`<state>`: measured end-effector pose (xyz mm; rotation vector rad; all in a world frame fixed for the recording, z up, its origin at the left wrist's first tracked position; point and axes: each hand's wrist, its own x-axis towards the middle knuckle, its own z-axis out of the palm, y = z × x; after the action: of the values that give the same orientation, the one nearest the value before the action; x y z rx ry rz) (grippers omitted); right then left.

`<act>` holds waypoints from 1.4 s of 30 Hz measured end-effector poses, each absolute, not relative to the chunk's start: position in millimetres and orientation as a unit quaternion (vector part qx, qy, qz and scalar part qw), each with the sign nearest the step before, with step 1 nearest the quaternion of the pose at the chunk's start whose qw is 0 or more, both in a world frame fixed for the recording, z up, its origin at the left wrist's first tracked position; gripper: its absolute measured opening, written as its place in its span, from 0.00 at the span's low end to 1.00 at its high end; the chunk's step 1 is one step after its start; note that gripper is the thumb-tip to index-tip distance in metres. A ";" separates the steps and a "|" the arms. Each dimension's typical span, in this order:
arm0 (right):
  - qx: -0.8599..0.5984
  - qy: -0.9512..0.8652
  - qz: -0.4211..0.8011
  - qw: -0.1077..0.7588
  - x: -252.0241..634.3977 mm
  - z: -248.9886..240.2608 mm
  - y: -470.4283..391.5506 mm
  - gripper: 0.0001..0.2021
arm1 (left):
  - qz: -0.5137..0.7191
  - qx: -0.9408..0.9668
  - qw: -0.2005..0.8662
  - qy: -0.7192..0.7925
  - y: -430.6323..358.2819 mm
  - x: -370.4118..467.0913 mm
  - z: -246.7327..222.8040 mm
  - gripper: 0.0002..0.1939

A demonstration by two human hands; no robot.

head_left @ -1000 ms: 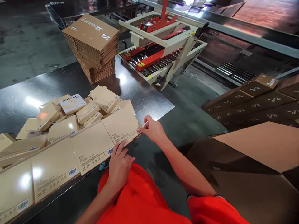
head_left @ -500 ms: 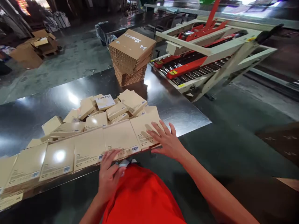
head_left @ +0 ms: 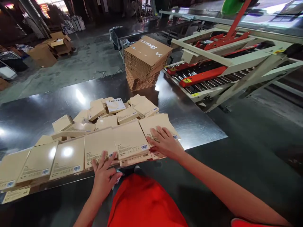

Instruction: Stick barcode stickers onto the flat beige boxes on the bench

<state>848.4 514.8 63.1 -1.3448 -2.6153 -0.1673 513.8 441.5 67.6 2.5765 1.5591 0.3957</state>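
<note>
Touching cream boxes [head_left: 129,137]: left hand [head_left: 103,176], right hand [head_left: 166,144]

The right hand [head_left: 167,145], which pinched the near corner of the end box [head_left: 155,122] a second ago, now lies across that box with its fingers spread. The end box and the one beside it [head_left: 129,135] have shifted back from the table's near edge, so the printed strips of the lower boxes [head_left: 136,158] now show in front. The left hand [head_left: 104,175] has moved left from the end box's near edge to the third box [head_left: 99,143] from that end. The view has swung left: cardboard cartons [head_left: 44,55] on the floor have come in, and the large open carton has gone out.
</note>
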 end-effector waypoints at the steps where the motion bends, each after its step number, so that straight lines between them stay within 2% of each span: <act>1: -0.450 -0.887 -0.053 0.089 847.4 65.9 522.4 0.24 | 0.130 0.845 0.061 0.516 445.8 515.2 69.4 0.16; 4: -0.441 -0.893 -0.050 0.074 843.9 70.7 540.5 0.28 | 0.135 0.839 0.080 0.521 456.4 519.8 74.1 0.16; 7: -0.453 -0.885 -0.060 0.084 840.5 67.1 552.9 0.27 | 0.139 0.828 0.101 0.534 470.0 520.3 76.7 0.17; 10: -0.475 -0.875 -0.049 0.084 834.5 62.1 572.6 0.27 | 0.152 0.808 0.169 0.544 499.7 513.2 79.3 0.18; 14: -0.542 -0.838 0.055 0.041 815.0 61.8 622.1 0.19 | 0.263 0.707 0.336 0.564 563.7 499.1 85.3 0.18; 18: -0.588 -0.804 0.082 0.021 792.2 59.8 670.6 0.14 | 0.309 0.663 0.356 0.582 604.7 490.1 91.8 0.20; 22: -0.610 -0.785 0.107 0.013 786.6 51.4 688.1 0.16 | 0.335 0.614 0.355 0.620 581.9 481.1 95.3 0.19; 27: -0.597 -0.780 0.191 0.004 801.6 45.5 696.4 0.25 | 0.339 0.573 0.398 0.631 516.0 474.7 100.2 0.16; 31: -0.588 -0.771 0.235 0.058 793.9 61.5 701.2 0.27 | 0.351 0.566 0.439 0.603 474.1 486.4 105.6 0.15; 34: -0.560 -0.770 0.275 0.134 766.8 84.1 665.7 0.24 | 0.411 0.536 0.410 0.612 451.6 508.8 110.0 0.16; 37: -0.452 -0.773 0.392 0.211 735.7 105.0 590.4 0.19 | 0.490 0.489 0.328 0.643 439.7 537.0 114.7 0.16; 39: -0.333 -0.694 0.574 0.281 720.5 114.4 537.1 0.20 | 0.518 0.473 0.290 0.651 436.9 553.2 116.4 0.16; 42: -0.341 -0.553 0.679 0.342 710.4 120.3 483.6 0.14 | 0.509 0.502 0.294 0.635 434.7 568.1 114.2 0.14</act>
<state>710.4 483.6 120.3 -0.8864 -1.4370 1.7662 568.1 434.7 114.2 1.3364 1.6905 1.3551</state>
